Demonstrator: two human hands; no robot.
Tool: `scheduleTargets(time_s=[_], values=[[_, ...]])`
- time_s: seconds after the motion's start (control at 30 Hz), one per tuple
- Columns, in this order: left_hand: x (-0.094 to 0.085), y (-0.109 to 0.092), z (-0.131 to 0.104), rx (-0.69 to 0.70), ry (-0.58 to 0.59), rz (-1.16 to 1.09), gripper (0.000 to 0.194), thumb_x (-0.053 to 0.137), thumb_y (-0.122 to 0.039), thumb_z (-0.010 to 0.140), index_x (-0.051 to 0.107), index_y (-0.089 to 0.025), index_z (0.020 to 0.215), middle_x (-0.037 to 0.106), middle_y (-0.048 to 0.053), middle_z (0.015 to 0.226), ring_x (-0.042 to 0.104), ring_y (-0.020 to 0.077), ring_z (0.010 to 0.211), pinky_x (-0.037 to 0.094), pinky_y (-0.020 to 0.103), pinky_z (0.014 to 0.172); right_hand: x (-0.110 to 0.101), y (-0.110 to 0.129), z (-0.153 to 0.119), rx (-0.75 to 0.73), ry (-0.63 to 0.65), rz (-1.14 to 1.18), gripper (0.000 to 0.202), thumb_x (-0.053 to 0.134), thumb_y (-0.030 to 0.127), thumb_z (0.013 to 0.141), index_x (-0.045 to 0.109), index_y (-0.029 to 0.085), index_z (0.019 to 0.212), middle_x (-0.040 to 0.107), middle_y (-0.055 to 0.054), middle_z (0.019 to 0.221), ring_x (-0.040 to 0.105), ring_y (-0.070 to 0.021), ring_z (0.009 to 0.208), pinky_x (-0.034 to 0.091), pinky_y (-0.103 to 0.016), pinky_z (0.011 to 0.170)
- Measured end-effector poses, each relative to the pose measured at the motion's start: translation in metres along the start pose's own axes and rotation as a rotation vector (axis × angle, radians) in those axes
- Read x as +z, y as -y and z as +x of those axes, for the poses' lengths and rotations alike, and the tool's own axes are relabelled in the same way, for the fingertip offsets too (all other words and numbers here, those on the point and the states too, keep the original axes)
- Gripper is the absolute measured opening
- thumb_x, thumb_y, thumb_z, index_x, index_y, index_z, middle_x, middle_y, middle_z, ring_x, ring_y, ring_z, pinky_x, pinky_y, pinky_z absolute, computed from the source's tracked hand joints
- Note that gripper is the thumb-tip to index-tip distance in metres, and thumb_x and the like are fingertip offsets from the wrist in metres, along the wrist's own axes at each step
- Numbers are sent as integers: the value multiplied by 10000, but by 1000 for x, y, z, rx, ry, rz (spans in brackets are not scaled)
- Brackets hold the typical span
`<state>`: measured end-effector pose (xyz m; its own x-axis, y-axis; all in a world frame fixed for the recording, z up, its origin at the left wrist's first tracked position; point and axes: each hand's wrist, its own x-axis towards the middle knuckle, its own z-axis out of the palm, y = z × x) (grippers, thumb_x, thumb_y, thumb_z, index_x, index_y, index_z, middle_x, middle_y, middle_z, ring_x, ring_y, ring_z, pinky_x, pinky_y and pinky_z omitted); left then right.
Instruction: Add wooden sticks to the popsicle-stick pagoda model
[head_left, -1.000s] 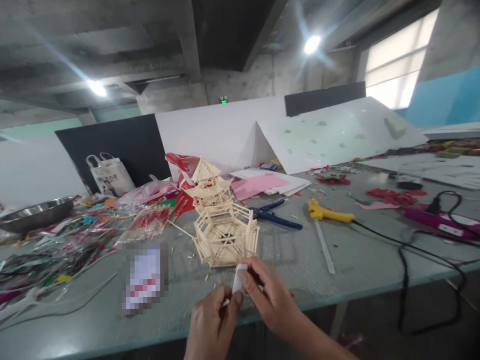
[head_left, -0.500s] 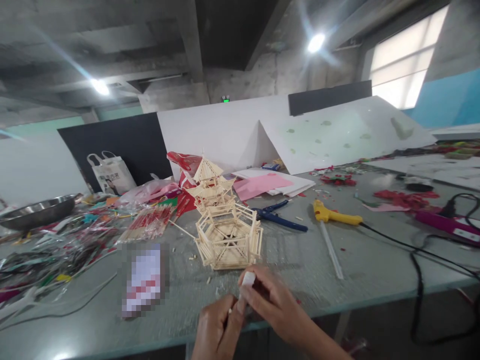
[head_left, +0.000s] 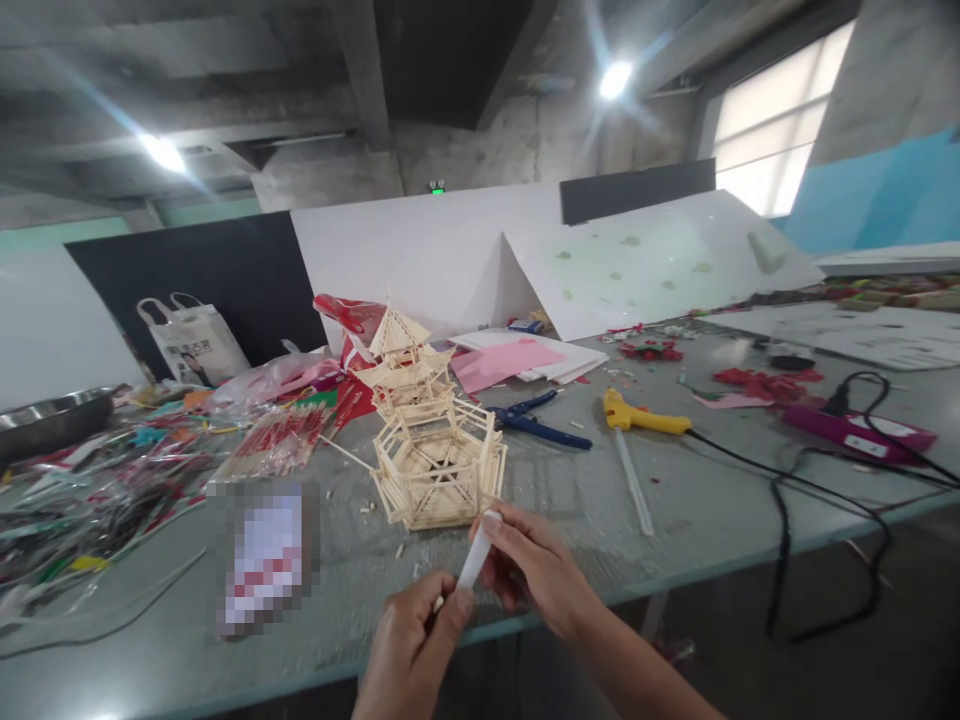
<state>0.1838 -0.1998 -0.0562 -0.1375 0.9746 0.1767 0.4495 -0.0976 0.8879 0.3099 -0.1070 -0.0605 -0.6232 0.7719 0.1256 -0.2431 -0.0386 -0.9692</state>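
A short white strip [head_left: 474,560] stretches between my two hands over the table's front edge; its material is unclear. My left hand [head_left: 420,635] pinches the lower end between thumb and fingers. A small pale tip, like the end of a stick, pokes out beside that hand's forefinger. My right hand [head_left: 532,560] grips the upper end, thumb on top, with some fingers hidden underneath. Just beyond the hands stands a pagoda model [head_left: 442,470] built of thin wooden sticks, with tiered roofs and a railed base. One long stick slants off its left side.
Blue-handled pliers [head_left: 544,425] and a yellow glue gun [head_left: 645,418] with a clear glue stick lie to the right. Its black cable runs toward a purple power strip [head_left: 855,435]. Plastic-wrapped craft materials [head_left: 150,480] crowd the left. A blurred packet [head_left: 266,560] lies nearer.
My hands have moved apart, and more of the white strip shows between them. The view has shifted, so the table things sit further left.
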Motion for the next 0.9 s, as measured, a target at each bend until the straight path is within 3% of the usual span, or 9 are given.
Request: scheduleTargets(time_s=[0.27,0.4,0.6,0.7,0.73,0.83,0.9], values=[[-4,6,2,29,62,3,394,410,-513,819,398,-182,605,273,-50,564,270,96,541,196,231,505,-4,4,-2,99,105,83,322,499,453,816,478,159,684,459,62,409,332,-41,294,221,-148,292],[-4,8,3,53,68,10,402,401,-513,828,477,-167,635,284,-49,555,275,93,532,205,222,495,-3,1,-5,-18,113,-46,365,434,488,858,487,150,728,483,47,478,379,-38,338,241,-145,324],[-3,10,1,77,20,45,455,395,-520,833,601,-154,658,448,-25,527,381,97,523,271,202,500,-1,3,-21,-189,137,-236,303,393,436,901,467,163,794,475,48,529,389,-33,387,278,-139,364],[-2,9,-1,84,-58,54,462,367,-511,848,656,-171,732,554,-5,551,456,112,530,318,197,513,-10,44,-23,-327,55,-462,223,403,367,910,496,174,851,530,23,618,425,-41,423,320,-144,379],[-2,9,-2,88,-74,54,463,364,-514,847,669,-178,754,595,6,585,483,120,548,332,198,521,-16,65,-18,-447,-17,-541,202,419,351,905,508,177,854,526,27,603,418,-42,412,317,-145,371],[-2,7,-3,88,-69,41,465,376,-521,839,677,-180,742,639,24,632,516,129,572,348,200,531,-33,136,13,-758,-288,-698,191,477,343,880,518,179,790,545,14,610,462,-55,445,376,-168,427],[-2,7,-4,98,-62,22,455,390,-512,839,676,-178,722,634,23,612,520,128,566,351,201,539,-41,172,37,-811,-345,-693,203,505,358,863,506,180,764,558,12,608,458,-52,426,367,-167,400]])
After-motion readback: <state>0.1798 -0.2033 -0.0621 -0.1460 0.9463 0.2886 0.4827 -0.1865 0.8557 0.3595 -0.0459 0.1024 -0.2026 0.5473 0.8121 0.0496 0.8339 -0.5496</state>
